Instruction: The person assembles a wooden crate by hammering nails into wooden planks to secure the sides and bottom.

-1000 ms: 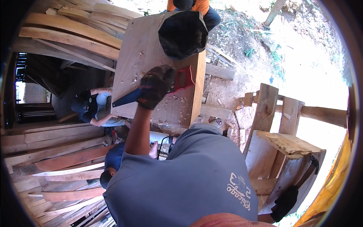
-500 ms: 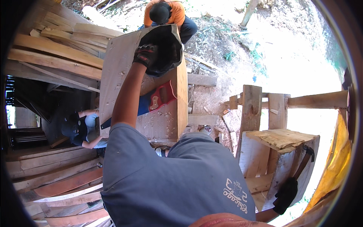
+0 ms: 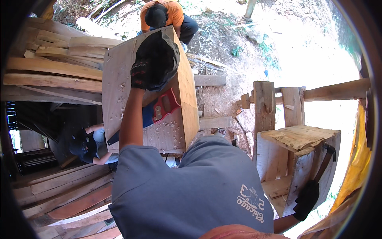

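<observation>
My left hand (image 3: 140, 75), in a black and red glove, reaches over a pale wooden work surface (image 3: 119, 85) dotted with shavings. Its fingers are closed on the edge of a black, bag-like thing (image 3: 161, 55) with a wide dark mouth. Below it lies a handsaw (image 3: 166, 106) with a red handle; my forearm crosses its blue blade. At lower right, my black-gloved right hand (image 3: 308, 195) grips a claw hammer (image 3: 323, 165) by its wooden handle, head upward. The hammer is beside a box-like wooden stand (image 3: 300, 137).
A person in orange (image 3: 171, 14) crouches beyond the work surface. Another person in a dark cap (image 3: 85, 147) is at the left. Stacked boards (image 3: 55, 69) fill the left side, with more planks (image 3: 71, 199) lower down. Upright posts (image 3: 264, 115) and a yellow sheet (image 3: 356, 151) stand right.
My left hand and the black bag have shifted slightly left and down in view. The hammer stays in my right hand, a little lower right. The view itself has moved a bit.
</observation>
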Motion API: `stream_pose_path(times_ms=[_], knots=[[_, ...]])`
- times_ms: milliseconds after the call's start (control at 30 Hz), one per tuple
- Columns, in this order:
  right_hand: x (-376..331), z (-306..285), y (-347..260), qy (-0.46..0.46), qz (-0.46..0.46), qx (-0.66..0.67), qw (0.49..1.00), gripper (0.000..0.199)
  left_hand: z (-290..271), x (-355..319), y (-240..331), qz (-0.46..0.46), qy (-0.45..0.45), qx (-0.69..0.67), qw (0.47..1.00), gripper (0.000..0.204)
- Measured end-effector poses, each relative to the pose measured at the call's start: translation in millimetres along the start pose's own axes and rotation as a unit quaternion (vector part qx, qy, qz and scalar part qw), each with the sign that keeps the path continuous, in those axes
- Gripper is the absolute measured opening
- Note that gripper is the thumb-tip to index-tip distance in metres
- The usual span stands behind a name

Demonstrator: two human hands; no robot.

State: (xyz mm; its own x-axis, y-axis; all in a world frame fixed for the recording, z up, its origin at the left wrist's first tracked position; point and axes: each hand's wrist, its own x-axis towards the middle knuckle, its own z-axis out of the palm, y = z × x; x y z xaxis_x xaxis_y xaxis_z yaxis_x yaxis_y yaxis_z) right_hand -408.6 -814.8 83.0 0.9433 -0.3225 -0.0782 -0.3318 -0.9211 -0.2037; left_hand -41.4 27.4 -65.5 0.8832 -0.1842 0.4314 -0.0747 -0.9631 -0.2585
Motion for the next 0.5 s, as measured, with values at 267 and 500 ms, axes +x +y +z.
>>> stream_pose_path(times_ms=[267,500], knots=[[3,1,0,-0.002,0.009,0.006,1.000,0.042,-13,2,-31,0.012,-0.174,-0.076,0.982,0.031],[3,-2,-1,-0.003,0.021,0.007,1.000,0.042,-63,24,-36,0.021,-0.239,-0.161,0.957,0.038]])
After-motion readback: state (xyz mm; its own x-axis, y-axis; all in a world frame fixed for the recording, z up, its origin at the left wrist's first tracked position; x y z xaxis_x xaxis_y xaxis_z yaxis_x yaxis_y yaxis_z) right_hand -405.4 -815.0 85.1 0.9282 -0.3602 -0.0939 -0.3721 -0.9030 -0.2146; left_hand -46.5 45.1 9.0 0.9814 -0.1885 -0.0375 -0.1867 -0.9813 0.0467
